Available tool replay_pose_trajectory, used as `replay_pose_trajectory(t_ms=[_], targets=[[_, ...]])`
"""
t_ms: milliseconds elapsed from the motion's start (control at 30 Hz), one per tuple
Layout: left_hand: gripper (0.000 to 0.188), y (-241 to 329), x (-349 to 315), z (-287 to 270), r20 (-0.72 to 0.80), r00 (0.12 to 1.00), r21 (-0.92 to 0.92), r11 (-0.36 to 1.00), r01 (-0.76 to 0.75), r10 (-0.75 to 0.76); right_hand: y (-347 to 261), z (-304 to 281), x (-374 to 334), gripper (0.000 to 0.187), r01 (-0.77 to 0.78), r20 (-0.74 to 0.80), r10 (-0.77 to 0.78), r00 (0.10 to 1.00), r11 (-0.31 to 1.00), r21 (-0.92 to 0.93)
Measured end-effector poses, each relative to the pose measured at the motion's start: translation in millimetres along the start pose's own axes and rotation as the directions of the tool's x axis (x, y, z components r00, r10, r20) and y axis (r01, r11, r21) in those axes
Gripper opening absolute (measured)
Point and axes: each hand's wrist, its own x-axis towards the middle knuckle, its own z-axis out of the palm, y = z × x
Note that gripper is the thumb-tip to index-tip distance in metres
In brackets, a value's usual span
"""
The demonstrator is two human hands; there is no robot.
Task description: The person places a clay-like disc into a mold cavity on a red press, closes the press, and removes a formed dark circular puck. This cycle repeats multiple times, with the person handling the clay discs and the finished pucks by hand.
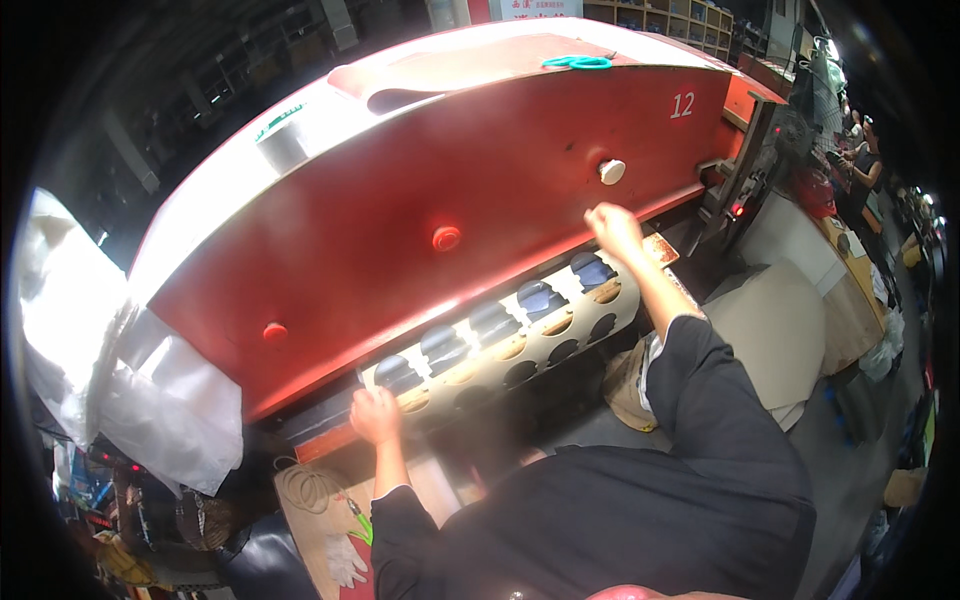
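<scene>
A cream sheet [472, 372] with rows of rounded cut-out holes lies across the bed of a large red press [360, 240]. Dark blue and black pieces [541, 299] show in the far row of holes. At the sheet's left end, my left hand [376, 416] is closed, with its fingertips on the corner. My right hand [616, 232] is closed too, at the sheet's far right corner and below a white round knob [612, 172]. What lies between its fingers is hidden.
Turquoise-handled scissors [578, 62] and a reddish sheet [440, 75] lie on the press top. Red buttons [446, 238] stud its front. Left of me, a side table holds coiled cord [312, 488], green-handled snips [360, 520] and a glove [345, 560]. Beige sheets [775, 340] stand at right.
</scene>
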Motion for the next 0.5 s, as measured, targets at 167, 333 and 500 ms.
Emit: replay_pose_trajectory(t_ms=[167, 333, 500], targets=[[0.027, 2, 0, -5, 0.032, 0.999, -0.018, 1.0, -0.014, 0.014, -19, 51, -105, 0.027, 0.177, 0.2, -0.172, 0.965, 0.984, -0.012], [0.028, 4, -1, -10, 0.073, 0.997, -0.023, 1.0, -0.01, 0.012, -31, 57, -148, 0.035, 0.363, 0.258, -0.325, 0.91, 0.925, -0.111], [0.027, 4, 0, -13, 0.076, 0.996, -0.06, 0.998, -0.037, 0.041, -36, 60, -153, 0.035, 0.323, 0.251, -0.28, 0.927, 0.934, -0.152]])
